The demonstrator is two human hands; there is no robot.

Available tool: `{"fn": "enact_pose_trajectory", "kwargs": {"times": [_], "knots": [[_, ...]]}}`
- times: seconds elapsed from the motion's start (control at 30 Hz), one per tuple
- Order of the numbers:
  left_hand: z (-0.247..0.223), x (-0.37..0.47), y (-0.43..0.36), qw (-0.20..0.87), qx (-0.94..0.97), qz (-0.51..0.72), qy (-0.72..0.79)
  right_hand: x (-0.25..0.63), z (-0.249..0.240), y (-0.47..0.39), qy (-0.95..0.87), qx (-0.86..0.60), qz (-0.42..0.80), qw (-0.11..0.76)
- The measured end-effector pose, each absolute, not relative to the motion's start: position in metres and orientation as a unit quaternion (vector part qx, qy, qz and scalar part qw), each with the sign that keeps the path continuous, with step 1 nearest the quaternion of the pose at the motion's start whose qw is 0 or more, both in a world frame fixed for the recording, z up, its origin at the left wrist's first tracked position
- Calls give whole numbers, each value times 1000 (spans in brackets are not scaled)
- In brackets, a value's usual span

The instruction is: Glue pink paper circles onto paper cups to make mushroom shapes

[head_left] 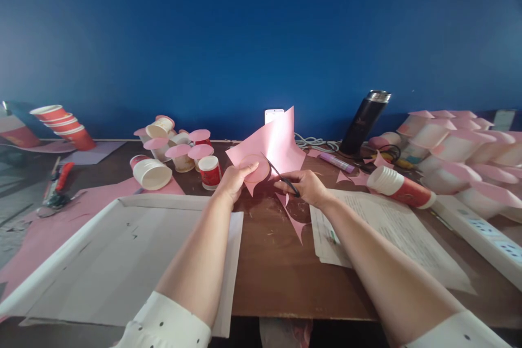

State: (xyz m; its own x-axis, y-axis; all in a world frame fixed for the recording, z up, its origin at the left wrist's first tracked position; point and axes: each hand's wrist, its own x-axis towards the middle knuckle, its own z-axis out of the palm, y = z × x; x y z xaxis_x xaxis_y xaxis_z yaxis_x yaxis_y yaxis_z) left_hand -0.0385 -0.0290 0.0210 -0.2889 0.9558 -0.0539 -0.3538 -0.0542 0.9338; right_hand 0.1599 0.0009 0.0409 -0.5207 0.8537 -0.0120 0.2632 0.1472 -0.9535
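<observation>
A pink paper sheet (281,144) is held up over the brown table (269,283), with a drawn circle outline on its lower left part. My left hand (235,182) pinches that part, thumb on top. In my right hand (308,187) are black-handled scissors (287,182), their blades at the edge of the circle. Below the scissors a curved pink scrap (294,223) lies on the table. Behind the sheet stands a phone (274,115) with a lit screen, partly covered by the paper.
Paper cups (179,156), several topped with pink discs, stand at the left. A white tray (122,250) lies nearer. On the right are printed sheets (379,228), nested cups (402,187), a black bottle (362,122), piled pink-topped cups (460,147) and a power strip (481,234).
</observation>
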Motion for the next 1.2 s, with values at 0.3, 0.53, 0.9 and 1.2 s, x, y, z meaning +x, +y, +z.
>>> {"fn": "enact_pose_trajectory", "kwargs": {"times": [0.3, 0.53, 0.9, 1.2], "knots": [[24, -39, -32, 500, 324, 638, 487, 163, 36, 6, -705, -386, 526, 278], [25, -41, -33, 495, 333, 632, 494, 166, 38, 7, -709, -380, 532, 264], [23, -46, -34, 492, 358, 617, 498, 170, 33, 11, -704, -364, 556, 251], [24, -46, -36, 493, 351, 605, 518, 171, 33, 13, -708, -361, 557, 241]]}}
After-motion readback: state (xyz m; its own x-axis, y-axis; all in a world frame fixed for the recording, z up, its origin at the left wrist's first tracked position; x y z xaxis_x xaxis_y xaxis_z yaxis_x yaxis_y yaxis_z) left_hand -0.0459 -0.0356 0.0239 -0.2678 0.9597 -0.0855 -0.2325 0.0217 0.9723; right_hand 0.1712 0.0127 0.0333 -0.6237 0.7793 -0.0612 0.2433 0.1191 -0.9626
